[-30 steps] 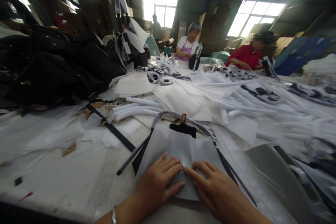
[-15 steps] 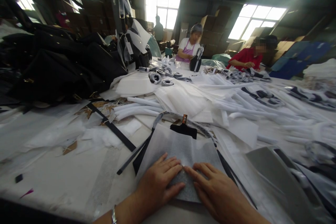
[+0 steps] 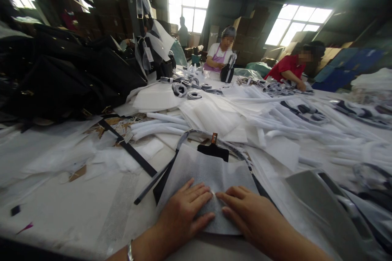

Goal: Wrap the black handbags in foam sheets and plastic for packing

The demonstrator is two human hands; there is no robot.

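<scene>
One head-worn view, forward and down over the close hands (image 3: 183, 209) and worktable (image 3: 76, 208) toward distant windows (image 3: 192, 8).

Matt, paper-like sheet (image 3: 199, 167), lightly creased, and glossy, smooth metal bracelet (image 3: 130, 250).

The left hand (image 3: 185, 210) is ungloved, with slim, tapering fingers and a broad back. Around its wrist runs a narrow, silver-coloured bracelet (image 3: 130, 250), smooth and rounded, shining in bright patches; any engraving or clasp is too small to make out. The left forearm (image 3: 147, 242) is bare beside it. The right hand (image 3: 249, 212) is likewise ungloved, its wrist plain, its forearm (image 3: 294, 238) uncovered down to the picture's lower edge.
</scene>
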